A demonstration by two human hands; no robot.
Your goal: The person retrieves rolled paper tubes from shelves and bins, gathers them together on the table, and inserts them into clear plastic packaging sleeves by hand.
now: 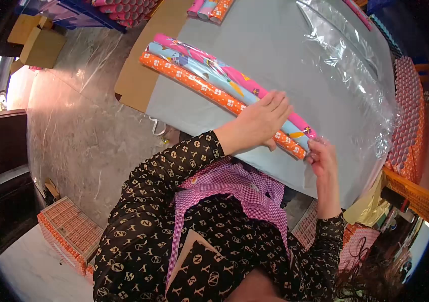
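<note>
Three long rolls of wrapping paper lie side by side and slanting on the table: a pink roll (pixel 234 74), a light blue roll (pixel 202 69) and an orange roll (pixel 194 81) with white gift prints. Shiny clear film appears to cover them. My left hand (pixel 262 118) rests across the rolls towards their near right end, its fingers stretched out flat and its thumb at the orange roll's near side. At that end my right hand (pixel 322 155) is closed, fingers bent together, on the clear plastic film (pixel 319 139) by the roll tips.
The grey-covered table (pixel 270 45) has a brown cardboard edge (pixel 141 75) at left. Clear plastic sheets (pixel 348 65) lie on its right side. More wrapped rolls (pixel 212 10) are at the far edge. Stacked rolls (pixel 407 110) stand at right; a cardboard box (pixel 40 48) sits far left.
</note>
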